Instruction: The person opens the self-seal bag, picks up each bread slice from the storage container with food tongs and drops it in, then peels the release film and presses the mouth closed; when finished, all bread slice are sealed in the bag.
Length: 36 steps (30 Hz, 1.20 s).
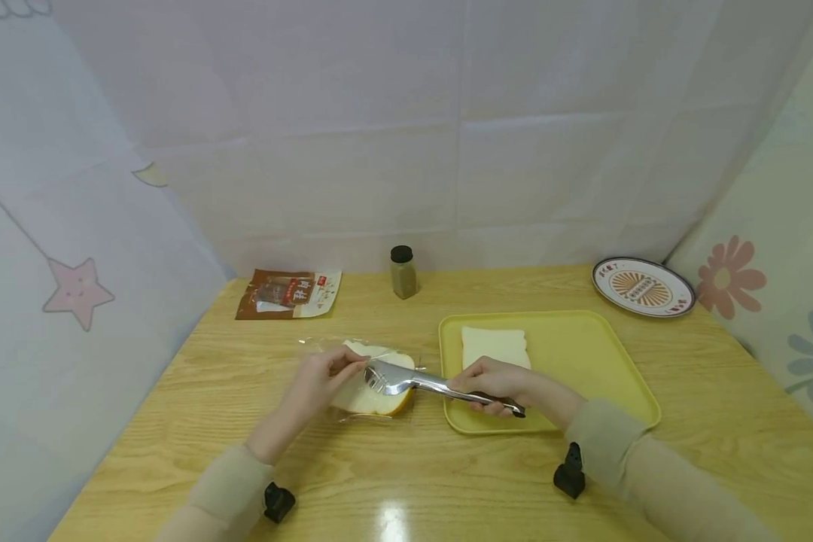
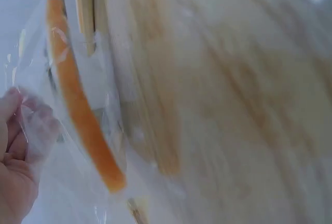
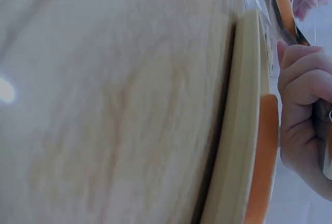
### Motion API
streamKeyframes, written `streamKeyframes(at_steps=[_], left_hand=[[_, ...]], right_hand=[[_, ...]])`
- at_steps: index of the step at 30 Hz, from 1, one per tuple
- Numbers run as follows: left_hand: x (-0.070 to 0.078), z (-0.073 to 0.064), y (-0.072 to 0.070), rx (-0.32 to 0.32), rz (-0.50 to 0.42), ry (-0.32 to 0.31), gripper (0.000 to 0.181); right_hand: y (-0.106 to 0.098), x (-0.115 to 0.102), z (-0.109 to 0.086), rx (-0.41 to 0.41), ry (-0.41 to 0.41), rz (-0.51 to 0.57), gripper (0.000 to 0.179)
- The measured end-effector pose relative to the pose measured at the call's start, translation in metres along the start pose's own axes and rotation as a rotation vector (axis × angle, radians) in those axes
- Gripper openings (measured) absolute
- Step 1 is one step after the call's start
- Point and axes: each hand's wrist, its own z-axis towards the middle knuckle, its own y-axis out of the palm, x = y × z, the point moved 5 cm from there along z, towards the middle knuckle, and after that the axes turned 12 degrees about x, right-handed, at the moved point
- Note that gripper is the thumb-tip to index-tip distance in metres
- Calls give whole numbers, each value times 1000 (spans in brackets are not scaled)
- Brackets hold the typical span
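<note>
A slice of white bread [image 1: 388,400] with a brown crust sits in a clear plastic bag [image 2: 39,130] left of the yellow tray. My left hand [image 1: 321,380] pinches the bag's film with thumb and fingers at the slice's upper left. Fingers curled round the handle, my right hand [image 1: 497,382] grips metal tongs [image 1: 430,384] that point left. Their head lies over the bagged slice; how far the lower arm reaches beneath it is hidden. Another bread slice [image 1: 494,345] lies at the left of the yellow tray [image 1: 583,361], partly behind my right hand.
A spice jar [image 1: 403,275] with a black lid stands at the back centre. To its left lies a brown and white packet [image 1: 287,295]. A patterned plate [image 1: 644,287] is at the back right, near the wall cloth. Wooden tabletop [image 1: 352,482] extends in front.
</note>
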Motion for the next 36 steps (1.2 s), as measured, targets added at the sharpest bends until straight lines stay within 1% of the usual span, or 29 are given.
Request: streamKeyframes(at_steps=[1,3,5,6,8,14,17,24,27,28,31,33,35,36], left_hand=[[1,0,1,0,7,-5,4],[2,0,3,0,41,6,4],[3,-1,4,-4,62,36,4],[3,-1,4,-4,65,58,4],[3,-1,4,0,57,84,4],[6,-2,6,4,-70,88,3],[8,-3,6,24,-108,98,4],[3,-4,5,73,-89,27,4],[17,-4,-1,78,-93,6,4],[21,-4,-3,73,-103,-1,4],[20,-3,-3,61,-105,-23,4],[11,-2,0,27,-102,-34,5],[1,0,1,-8,-90,-25,6],[0,2,0,-23,-80,-15,5]], right_hand=[[2,0,0,-4,-1,4,41],[6,0,1,-12,5,26,41],[8,-1,1,-17,13,45,41],[9,-1,1,-19,18,51,41],[10,-2,1,-20,24,52,40],[14,-5,5,-25,8,29,44],[16,-7,9,-10,16,16,44],[23,-7,14,25,44,9,39],[24,-8,14,28,49,13,40],[24,-9,14,30,48,16,40],[22,-10,14,22,51,25,43],[20,-11,14,14,48,31,45],[19,-12,13,2,46,31,45],[18,-12,13,-1,46,33,46]])
